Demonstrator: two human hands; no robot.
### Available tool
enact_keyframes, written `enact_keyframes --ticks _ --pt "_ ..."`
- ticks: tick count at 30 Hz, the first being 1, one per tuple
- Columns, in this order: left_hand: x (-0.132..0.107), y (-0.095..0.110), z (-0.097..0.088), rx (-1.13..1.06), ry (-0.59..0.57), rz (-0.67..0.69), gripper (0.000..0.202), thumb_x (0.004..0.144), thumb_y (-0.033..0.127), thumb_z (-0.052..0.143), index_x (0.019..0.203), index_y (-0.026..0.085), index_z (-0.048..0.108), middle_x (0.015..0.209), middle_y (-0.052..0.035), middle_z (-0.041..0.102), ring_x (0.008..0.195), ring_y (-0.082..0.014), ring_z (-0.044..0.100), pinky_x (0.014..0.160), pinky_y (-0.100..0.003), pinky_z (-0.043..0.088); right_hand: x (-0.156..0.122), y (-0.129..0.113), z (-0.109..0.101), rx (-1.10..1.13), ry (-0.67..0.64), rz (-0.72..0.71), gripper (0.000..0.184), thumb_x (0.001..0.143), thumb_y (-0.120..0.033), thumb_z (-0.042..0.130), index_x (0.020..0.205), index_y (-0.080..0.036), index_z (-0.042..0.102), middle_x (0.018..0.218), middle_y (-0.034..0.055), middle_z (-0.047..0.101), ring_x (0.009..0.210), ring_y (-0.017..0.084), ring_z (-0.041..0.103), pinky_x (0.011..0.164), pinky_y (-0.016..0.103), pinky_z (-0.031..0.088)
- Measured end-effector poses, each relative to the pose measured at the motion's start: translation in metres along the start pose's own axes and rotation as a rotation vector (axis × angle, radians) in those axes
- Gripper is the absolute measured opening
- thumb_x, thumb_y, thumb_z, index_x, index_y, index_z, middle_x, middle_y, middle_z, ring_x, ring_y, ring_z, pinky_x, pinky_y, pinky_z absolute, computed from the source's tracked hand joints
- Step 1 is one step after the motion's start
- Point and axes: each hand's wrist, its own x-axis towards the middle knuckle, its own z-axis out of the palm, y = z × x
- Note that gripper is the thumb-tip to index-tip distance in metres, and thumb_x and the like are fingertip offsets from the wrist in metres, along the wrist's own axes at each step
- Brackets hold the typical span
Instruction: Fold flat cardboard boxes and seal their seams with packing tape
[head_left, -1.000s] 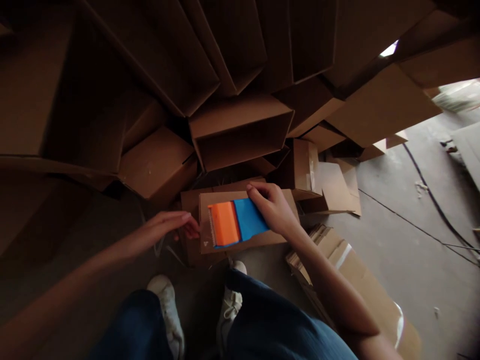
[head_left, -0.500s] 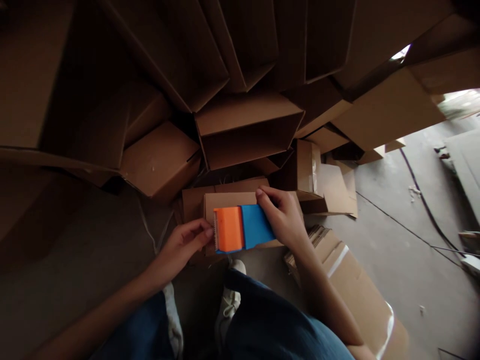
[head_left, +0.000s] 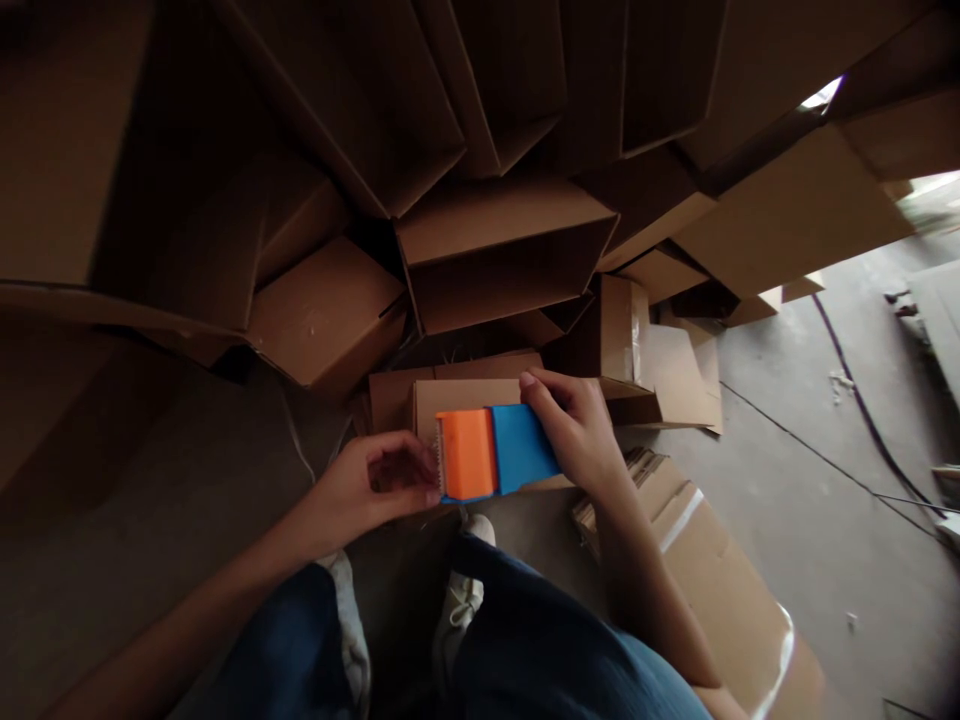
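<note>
A packing tape dispenser point(head_left: 471, 455), with an orange cover, a blue plate and a toothed cutting edge at its left end, is held over a cardboard box point(head_left: 450, 393). My right hand point(head_left: 576, 425) is closed on its right end, and the thumb lies along the top. What the right fingers wrap round is mostly hidden. At the toothed edge is my left hand point(head_left: 379, 485), its thumb and curled fingers apart, tips at or touching the dispenser's end. No tape can be made out between them.
Open cardboard boxes point(head_left: 510, 230) are piled along the far side. A strapped bundle of flat cardboard point(head_left: 720, 570) lies at the right on the grey floor point(head_left: 817, 480). A dark cable point(head_left: 862, 415) runs across the floor. My shoes point(head_left: 463, 600) stand just below the box.
My left thumb and fingers have spread from a near pinch and moved slightly right against the dispenser's toothed end. My right hand keeps its hold. The whole view has shifted a little.
</note>
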Motion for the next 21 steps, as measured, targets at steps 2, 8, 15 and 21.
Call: enact_keyframes --ticks 2,8,15,21 --pt "-0.002 0.002 -0.003 -0.001 -0.018 -0.002 0.022 0.070 0.031 0.083 0.084 0.019 0.072 0.085 -0.0019 0.073 0.078 -0.0157 0.064 0.072 -0.026 0.049 -0.001 -0.001 0.000 0.001 -0.001 -0.006 0.043 0.095 -0.043 0.045 0.060 -0.020 0.036 0.056 -0.0038 0.032 0.056 0.010 0.033 0.056 0.028 0.023" --pt "0.000 -0.002 -0.002 -0.031 0.029 -0.027 0.027 0.083 0.047 0.071 0.081 0.020 0.075 0.079 -0.0010 0.072 0.074 -0.0140 0.062 0.063 -0.022 0.043 -0.002 -0.004 0.000 -0.039 0.008 -0.045 0.042 0.095 -0.042 0.045 0.060 -0.019 0.037 0.055 -0.0040 0.034 0.054 0.009 0.034 0.055 0.028 0.024" --pt "0.006 -0.004 0.000 -0.092 0.098 -0.046 0.033 0.058 0.041 0.090 0.064 0.017 0.069 0.061 0.0015 0.067 0.059 -0.0117 0.059 0.058 -0.021 0.046 -0.003 -0.010 -0.001 -0.129 -0.012 -0.053 0.047 0.096 -0.044 0.043 0.057 -0.019 0.036 0.053 -0.0032 0.033 0.052 0.009 0.032 0.054 0.029 0.022" --pt "0.005 0.006 -0.016 0.012 0.078 -0.050 0.032 0.060 0.044 0.088 0.063 0.017 0.070 0.061 0.0000 0.067 0.057 -0.0110 0.056 0.056 -0.021 0.045 -0.006 -0.016 -0.001 -0.220 -0.023 -0.077 0.049 0.095 -0.041 0.043 0.053 -0.020 0.026 0.050 -0.0032 0.025 0.048 0.008 0.026 0.052 0.030 0.019"
